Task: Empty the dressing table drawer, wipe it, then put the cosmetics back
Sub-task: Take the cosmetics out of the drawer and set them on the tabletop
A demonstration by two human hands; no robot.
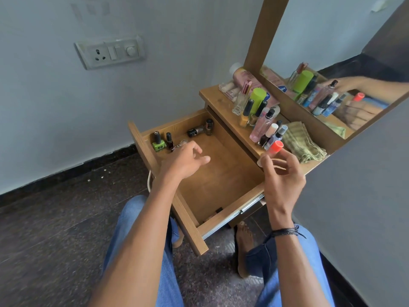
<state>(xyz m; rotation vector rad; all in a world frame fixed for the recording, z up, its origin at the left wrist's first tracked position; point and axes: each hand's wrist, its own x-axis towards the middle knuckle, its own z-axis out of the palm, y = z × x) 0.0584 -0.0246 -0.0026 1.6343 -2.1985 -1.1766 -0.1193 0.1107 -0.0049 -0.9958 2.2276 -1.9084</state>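
Note:
The wooden drawer (pixel 221 173) is pulled out, its floor mostly bare. A green nail polish (pixel 158 144) and a dark one (pixel 169 141) stand in its far left corner, and two dark bottles (pixel 200 129) lie at the back. My left hand (pixel 186 161) hovers over the drawer's left side with loosely curled fingers, holding nothing. My right hand (pixel 282 173) pinches a clear red-capped bottle (pixel 276 146) at the tabletop's front edge. Several perfumes and polishes (pixel 261 120) crowd the tabletop (pixel 212 96). A folded green cloth (pixel 301 142) lies beside them.
A mirror (pixel 332 74) in a wooden frame stands behind the tabletop and reflects the bottles and my hand. A wall socket (pixel 110 52) is on the left wall. My knees and a bare foot (pixel 243 244) are below the drawer on the dark floor.

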